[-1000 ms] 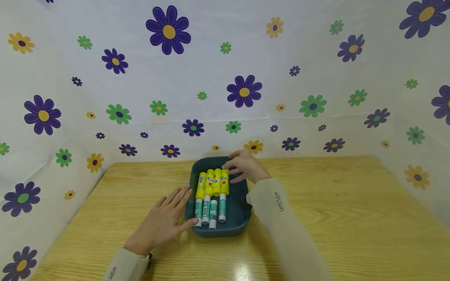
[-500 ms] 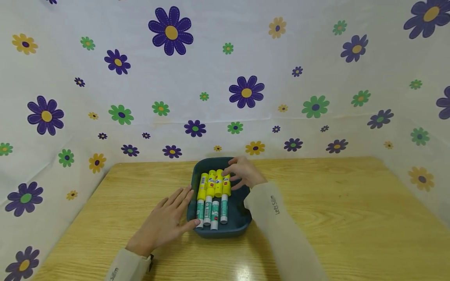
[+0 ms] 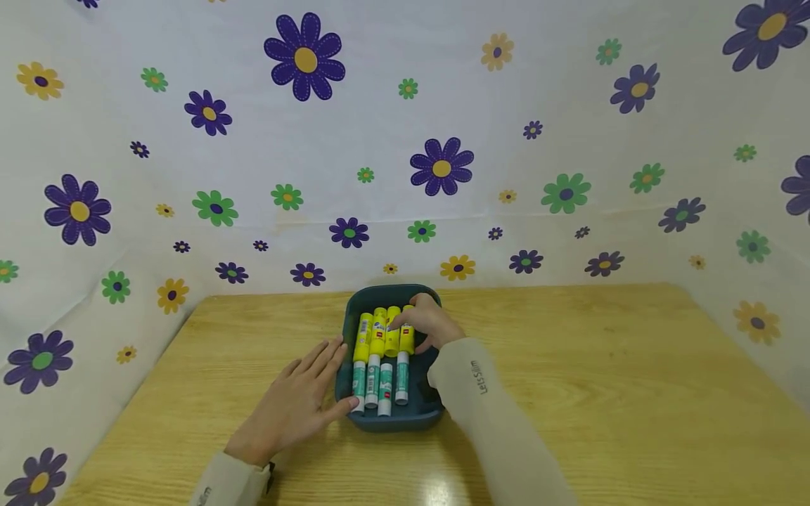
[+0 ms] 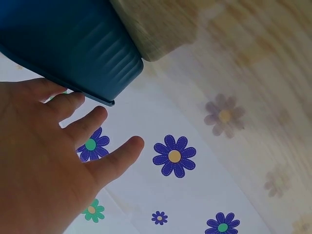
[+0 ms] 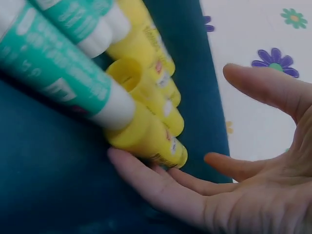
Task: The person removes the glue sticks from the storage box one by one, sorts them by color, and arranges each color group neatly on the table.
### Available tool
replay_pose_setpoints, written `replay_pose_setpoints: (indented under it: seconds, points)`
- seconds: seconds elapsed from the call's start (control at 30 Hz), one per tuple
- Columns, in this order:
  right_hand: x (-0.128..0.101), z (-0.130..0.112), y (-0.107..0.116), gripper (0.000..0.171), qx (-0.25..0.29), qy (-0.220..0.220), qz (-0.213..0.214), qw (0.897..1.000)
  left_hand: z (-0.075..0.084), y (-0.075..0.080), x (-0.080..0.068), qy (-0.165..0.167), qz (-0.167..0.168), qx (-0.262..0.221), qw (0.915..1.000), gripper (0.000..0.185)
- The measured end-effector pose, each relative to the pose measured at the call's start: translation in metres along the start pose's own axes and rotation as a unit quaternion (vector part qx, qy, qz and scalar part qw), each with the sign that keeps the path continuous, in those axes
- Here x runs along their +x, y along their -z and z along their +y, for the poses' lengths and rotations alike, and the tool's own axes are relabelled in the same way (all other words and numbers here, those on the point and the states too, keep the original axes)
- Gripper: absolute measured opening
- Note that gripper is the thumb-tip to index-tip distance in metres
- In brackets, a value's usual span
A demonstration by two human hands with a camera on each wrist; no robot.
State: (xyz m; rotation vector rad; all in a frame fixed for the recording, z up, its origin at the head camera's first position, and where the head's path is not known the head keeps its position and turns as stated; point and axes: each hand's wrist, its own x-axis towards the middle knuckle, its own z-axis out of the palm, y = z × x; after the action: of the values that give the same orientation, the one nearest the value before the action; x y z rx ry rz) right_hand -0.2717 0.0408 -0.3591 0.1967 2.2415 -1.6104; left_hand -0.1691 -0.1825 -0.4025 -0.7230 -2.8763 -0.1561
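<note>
A dark teal plastic basket (image 3: 395,423) holds a row of yellow glue sticks at the back and a row of green-and-white ones in front. My right hand (image 3: 433,325) reaches into it from the right, over the rightmost yellow glue stick (image 3: 407,341). In the right wrist view, the spread fingers of that hand (image 5: 258,190) lie along this stick's outer side, with the thumb apart. My left hand (image 3: 294,404) lies flat at the basket's left side, fingertips at the rim. The left wrist view shows the fingers spread against the basket's edge (image 4: 90,95).
The basket stands at the far edge of a wooden table (image 3: 601,393). Behind and at both sides hangs a white cloth (image 3: 373,126) printed with flowers. Inside the basket, a bare strip of floor (image 3: 422,383) runs along the right of the glue sticks.
My right hand has moved left and slightly down, from beside the yellow row to over its rightmost glue stick. The left hand stays at the basket's left rim. The glue sticks keep their places.
</note>
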Motion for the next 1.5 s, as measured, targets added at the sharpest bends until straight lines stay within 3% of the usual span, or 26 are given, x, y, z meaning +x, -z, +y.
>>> replay_pose_setpoints:
  seconds: [0.23,0.73,1.07,1.5]
  points:
    - [0.003,0.008,-0.005,0.08,-0.015,0.014,0.007,1.0,0.001,0.0,0.001,-0.001,0.001,-0.003,1.0,0.083]
    - [0.005,0.005,0.0,0.078,0.006,0.06,0.003,0.998,0.002,0.0,0.002,-0.002,0.0,-0.012,0.9999,0.083]
    - [-0.007,-0.014,0.026,0.08,0.04,0.095,-0.018,0.995,0.001,0.0,0.002,0.005,-0.006,-0.019,0.9998,0.083]
    - [-0.018,-0.014,0.061,0.079,0.041,0.108,-0.021,0.993,-0.001,0.0,0.0,0.01,-0.008,-0.021,0.9997,0.082]
